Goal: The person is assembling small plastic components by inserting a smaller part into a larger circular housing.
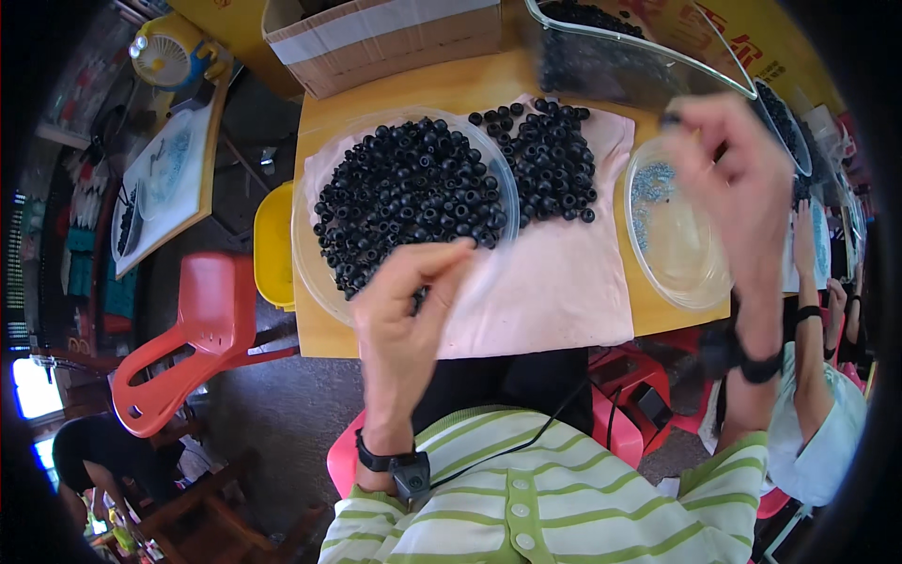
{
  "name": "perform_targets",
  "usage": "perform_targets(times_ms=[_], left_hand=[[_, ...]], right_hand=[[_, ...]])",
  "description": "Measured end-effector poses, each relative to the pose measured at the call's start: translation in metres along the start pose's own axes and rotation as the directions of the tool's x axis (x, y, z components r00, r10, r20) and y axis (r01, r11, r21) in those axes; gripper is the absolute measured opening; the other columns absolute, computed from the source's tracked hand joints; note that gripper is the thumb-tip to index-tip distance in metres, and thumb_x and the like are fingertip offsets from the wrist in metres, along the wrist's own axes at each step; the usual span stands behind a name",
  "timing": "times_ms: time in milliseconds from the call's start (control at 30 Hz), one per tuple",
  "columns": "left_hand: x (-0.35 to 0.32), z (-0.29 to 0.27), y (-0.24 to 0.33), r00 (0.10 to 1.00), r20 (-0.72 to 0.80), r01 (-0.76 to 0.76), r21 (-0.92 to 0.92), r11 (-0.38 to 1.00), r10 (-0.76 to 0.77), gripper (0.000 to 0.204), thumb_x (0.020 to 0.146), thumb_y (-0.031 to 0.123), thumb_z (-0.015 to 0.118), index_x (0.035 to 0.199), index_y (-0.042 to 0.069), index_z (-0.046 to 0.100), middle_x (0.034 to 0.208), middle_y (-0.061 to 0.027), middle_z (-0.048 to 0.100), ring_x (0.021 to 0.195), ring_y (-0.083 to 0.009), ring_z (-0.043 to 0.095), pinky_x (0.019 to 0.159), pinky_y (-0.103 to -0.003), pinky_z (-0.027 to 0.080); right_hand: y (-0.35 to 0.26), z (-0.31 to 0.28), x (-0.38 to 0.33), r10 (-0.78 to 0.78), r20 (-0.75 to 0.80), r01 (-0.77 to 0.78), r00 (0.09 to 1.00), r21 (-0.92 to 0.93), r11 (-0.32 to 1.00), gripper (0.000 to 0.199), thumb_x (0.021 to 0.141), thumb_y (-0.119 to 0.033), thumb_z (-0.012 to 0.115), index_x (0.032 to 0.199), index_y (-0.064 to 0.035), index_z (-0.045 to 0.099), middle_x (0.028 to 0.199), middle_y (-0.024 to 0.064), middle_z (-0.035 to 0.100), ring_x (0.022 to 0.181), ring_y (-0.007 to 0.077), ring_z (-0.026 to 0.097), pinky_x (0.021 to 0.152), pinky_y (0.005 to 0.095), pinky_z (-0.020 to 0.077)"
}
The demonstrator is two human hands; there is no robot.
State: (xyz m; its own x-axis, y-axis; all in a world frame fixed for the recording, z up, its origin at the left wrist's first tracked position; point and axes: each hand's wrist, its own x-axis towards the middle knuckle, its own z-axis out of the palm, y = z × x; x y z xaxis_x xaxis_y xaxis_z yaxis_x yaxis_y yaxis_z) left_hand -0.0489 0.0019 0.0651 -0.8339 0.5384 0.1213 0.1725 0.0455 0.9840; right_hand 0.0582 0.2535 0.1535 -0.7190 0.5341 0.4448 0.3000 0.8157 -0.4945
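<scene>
My left hand [404,315] is raised in front of a clear round bowl [310,254] heaped with small black rubber rings [409,193]; thumb and forefinger pinch together, and I cannot see anything between them. My right hand [738,183] is lifted high over a second clear bowl [676,235] that holds a scatter of tiny grey-blue parts; its fingertips pinch a small black ring [669,119]. A loose pile of black rings [554,160] lies on a pink cloth [564,282] between the bowls. Both wrists wear black bands.
A wooden table [470,89] carries a cardboard box [376,38] and a clear tray of black rings [611,56] at the back. A red plastic chair [197,338] and yellow stool [272,244] stand to the left. Another person [827,395] sits at the right.
</scene>
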Motion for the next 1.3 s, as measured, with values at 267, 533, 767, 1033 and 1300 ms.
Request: perform_targets(times_ms=[267,533,767,1033,1300], left_hand=[[0.015,-0.029,-0.010,0.983,0.041,-0.155,0.711,0.685,0.180,0.025,0.074,0.008,0.079,0.096,0.002,0.069,0.100,-0.0088,0.063,0.094,-0.0256,0.059,0.081,-0.035,0.047],[0.021,-0.022,-0.026,0.980,0.045,-0.164,0.739,0.654,0.194,0.024,0.070,0.005,0.078,0.091,0.003,0.067,0.101,-0.0115,0.058,0.100,-0.0315,0.054,0.087,-0.040,0.044],[0.019,-0.016,-0.025,0.986,0.023,-0.130,0.735,0.665,0.166,0.019,0.074,0.004,0.076,0.089,0.001,0.065,0.098,-0.0097,0.059,0.096,-0.0272,0.057,0.087,-0.037,0.045],[0.018,-0.016,-0.031,0.977,0.079,-0.189,0.744,0.641,0.196,0.015,0.077,0.003,0.073,0.090,0.000,0.064,0.098,-0.0095,0.060,0.096,-0.0252,0.057,0.088,-0.035,0.044],[0.001,-0.002,-0.003,0.984,0.077,-0.174,0.589,0.789,0.160,0.017,0.077,0.000,0.070,0.093,0.002,0.064,0.103,-0.0088,0.064,0.095,-0.0221,0.059,0.082,-0.033,0.045]], right_hand=[[0.112,-0.011,0.099,0.153,-0.028,-0.155,0.988,-0.261,0.953,0.040,0.090,-0.039,0.068,0.114,-0.0066,0.069,0.096,0.0044,0.073,0.091,0.0116,0.067,0.085,0.0260,0.0485],[0.073,-0.018,0.016,0.191,-0.104,-0.184,0.976,0.070,0.980,0.016,0.088,-0.015,0.072,0.099,-0.0042,0.074,0.082,0.0021,0.070,0.068,0.0074,0.058,0.066,0.0230,0.0483],[0.069,-0.009,-0.074,0.205,0.245,-0.221,0.947,0.039,0.974,0.010,0.083,-0.012,0.072,0.090,-0.0051,0.070,0.075,0.0073,0.068,0.057,0.0175,0.059,0.055,0.0298,0.0466],[0.082,0.014,-0.104,0.178,0.290,-0.227,0.940,0.142,0.964,0.014,0.083,-0.010,0.071,0.095,-0.0047,0.067,0.088,0.0116,0.064,0.072,0.0274,0.064,0.064,0.0353,0.0495],[0.099,0.015,-0.102,0.112,0.298,-0.161,0.948,0.148,0.976,0.016,0.081,-0.001,0.067,0.096,-0.0032,0.062,0.095,0.0137,0.062,0.083,0.0344,0.063,0.072,0.0388,0.0508]])
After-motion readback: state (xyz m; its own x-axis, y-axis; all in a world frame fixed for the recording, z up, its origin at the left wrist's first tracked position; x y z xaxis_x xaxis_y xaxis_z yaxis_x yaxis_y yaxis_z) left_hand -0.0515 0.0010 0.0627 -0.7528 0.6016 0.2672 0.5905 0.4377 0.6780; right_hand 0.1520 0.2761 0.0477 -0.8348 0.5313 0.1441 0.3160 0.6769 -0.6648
